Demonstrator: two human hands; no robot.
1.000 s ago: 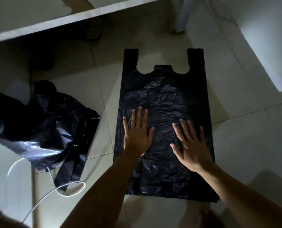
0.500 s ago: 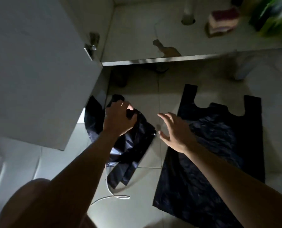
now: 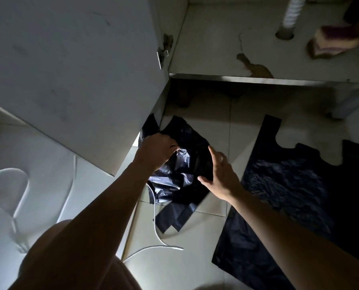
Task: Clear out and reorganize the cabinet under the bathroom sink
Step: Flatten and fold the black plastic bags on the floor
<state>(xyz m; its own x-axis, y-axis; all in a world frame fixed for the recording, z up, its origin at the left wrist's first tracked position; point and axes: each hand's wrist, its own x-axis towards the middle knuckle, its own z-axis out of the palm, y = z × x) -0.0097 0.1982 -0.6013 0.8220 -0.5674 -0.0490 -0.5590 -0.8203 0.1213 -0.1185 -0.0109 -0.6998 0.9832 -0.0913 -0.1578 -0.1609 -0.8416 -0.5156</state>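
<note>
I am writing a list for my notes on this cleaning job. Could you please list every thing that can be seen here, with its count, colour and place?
crumpled plastic bag: 1, black, on the floor tiles below the open door
flat plastic bag: 1, black, spread on the floor at right
cord: 1, white, on the floor near the crumpled bag
cabinet door: 1, white, swung open at left
cabinet floor: 1, white with a brown stain, at top
drain hose: 1, white, ribbed, entering the cabinet floor
sponge-like item: 1, tan and dark red, inside the cabinet at right; blurred
slippers: 2, white, floor at far left
left hand: gripping the crumpled bag
right hand: open, against the bag's right side
</note>
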